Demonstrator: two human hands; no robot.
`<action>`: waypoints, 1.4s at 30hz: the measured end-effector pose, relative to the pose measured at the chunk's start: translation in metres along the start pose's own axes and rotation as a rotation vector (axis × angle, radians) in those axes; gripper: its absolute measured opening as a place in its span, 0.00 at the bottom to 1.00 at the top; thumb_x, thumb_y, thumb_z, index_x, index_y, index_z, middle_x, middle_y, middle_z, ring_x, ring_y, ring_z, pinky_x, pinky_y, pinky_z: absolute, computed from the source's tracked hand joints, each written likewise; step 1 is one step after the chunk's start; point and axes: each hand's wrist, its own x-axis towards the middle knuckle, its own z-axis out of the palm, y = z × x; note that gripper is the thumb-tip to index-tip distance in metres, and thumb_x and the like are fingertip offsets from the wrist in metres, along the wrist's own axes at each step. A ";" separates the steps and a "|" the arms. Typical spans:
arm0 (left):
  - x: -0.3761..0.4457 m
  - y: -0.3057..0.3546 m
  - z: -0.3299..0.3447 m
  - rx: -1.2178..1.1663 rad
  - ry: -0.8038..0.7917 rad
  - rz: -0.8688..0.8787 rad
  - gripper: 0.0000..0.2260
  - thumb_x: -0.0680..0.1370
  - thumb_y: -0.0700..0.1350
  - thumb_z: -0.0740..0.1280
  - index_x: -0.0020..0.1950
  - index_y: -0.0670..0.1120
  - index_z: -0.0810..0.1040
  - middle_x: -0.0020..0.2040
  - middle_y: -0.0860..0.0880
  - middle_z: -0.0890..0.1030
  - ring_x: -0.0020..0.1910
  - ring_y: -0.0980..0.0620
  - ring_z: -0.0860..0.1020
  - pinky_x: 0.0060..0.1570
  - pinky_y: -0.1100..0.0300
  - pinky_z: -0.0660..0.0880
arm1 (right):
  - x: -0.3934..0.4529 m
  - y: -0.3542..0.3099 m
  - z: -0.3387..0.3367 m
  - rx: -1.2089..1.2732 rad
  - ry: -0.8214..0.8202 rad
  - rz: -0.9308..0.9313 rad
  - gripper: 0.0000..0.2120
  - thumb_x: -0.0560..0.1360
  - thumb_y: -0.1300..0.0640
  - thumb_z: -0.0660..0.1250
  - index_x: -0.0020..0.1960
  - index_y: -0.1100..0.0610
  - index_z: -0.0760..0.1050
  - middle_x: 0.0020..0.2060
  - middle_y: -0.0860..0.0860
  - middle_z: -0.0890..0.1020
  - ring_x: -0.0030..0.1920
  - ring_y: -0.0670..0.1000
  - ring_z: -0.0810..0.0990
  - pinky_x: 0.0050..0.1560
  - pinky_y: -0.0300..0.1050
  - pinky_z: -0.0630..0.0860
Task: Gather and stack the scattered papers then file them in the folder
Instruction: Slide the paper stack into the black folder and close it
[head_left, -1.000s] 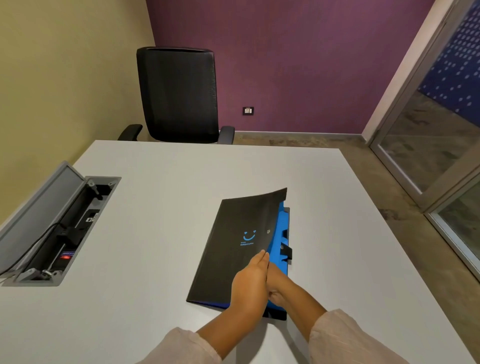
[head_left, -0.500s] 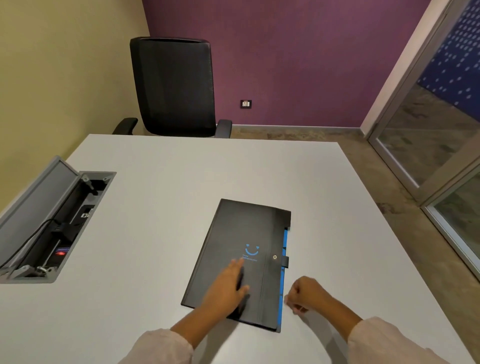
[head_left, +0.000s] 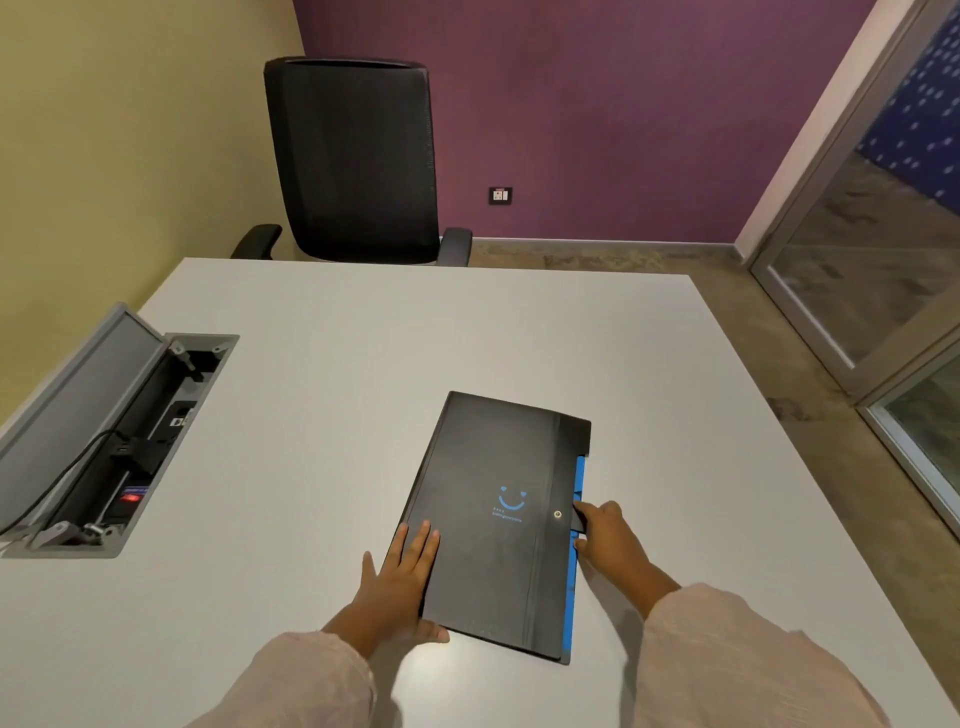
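Observation:
A black folder (head_left: 483, 545) with a blue smiley on its cover lies closed on the white table (head_left: 337, 364), a blue inner edge showing along its right side. My left hand (head_left: 397, 582) holds the folder's near left corner, fingers flat on the cover and thumb along the near edge. My right hand (head_left: 608, 535) is at the right edge, fingertips pinching the black clasp tab (head_left: 581, 514) beside the snap button (head_left: 557, 514). No loose papers are in view.
An open cable box (head_left: 119, 452) with plugs and a raised grey lid is set into the table at the left. A black office chair (head_left: 358, 156) stands at the far edge. Glass doors (head_left: 883, 260) are on the right.
The folder's cover has come down from half open to closed. My left hand slid to the near left corner. My right hand came out from under the cover and took the clasp tab.

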 end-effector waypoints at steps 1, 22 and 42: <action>0.001 -0.001 0.001 0.001 -0.007 -0.001 0.54 0.66 0.66 0.67 0.75 0.45 0.35 0.76 0.49 0.33 0.75 0.43 0.32 0.69 0.34 0.46 | 0.001 -0.001 0.001 0.005 0.008 0.003 0.25 0.76 0.59 0.65 0.71 0.56 0.63 0.62 0.58 0.70 0.58 0.55 0.77 0.60 0.39 0.71; 0.000 -0.004 0.006 0.097 -0.023 0.026 0.53 0.66 0.66 0.67 0.75 0.46 0.36 0.69 0.49 0.26 0.73 0.43 0.31 0.69 0.33 0.47 | -0.014 0.032 0.007 1.544 -0.215 0.349 0.17 0.72 0.78 0.53 0.46 0.59 0.71 0.38 0.58 0.75 0.42 0.55 0.74 0.44 0.44 0.80; 0.002 -0.004 0.009 0.094 -0.023 0.033 0.51 0.67 0.67 0.66 0.68 0.53 0.28 0.65 0.44 0.26 0.68 0.41 0.27 0.69 0.33 0.46 | 0.012 -0.010 0.012 1.254 -0.031 0.603 0.22 0.70 0.65 0.72 0.60 0.70 0.72 0.39 0.57 0.78 0.37 0.54 0.77 0.21 0.36 0.76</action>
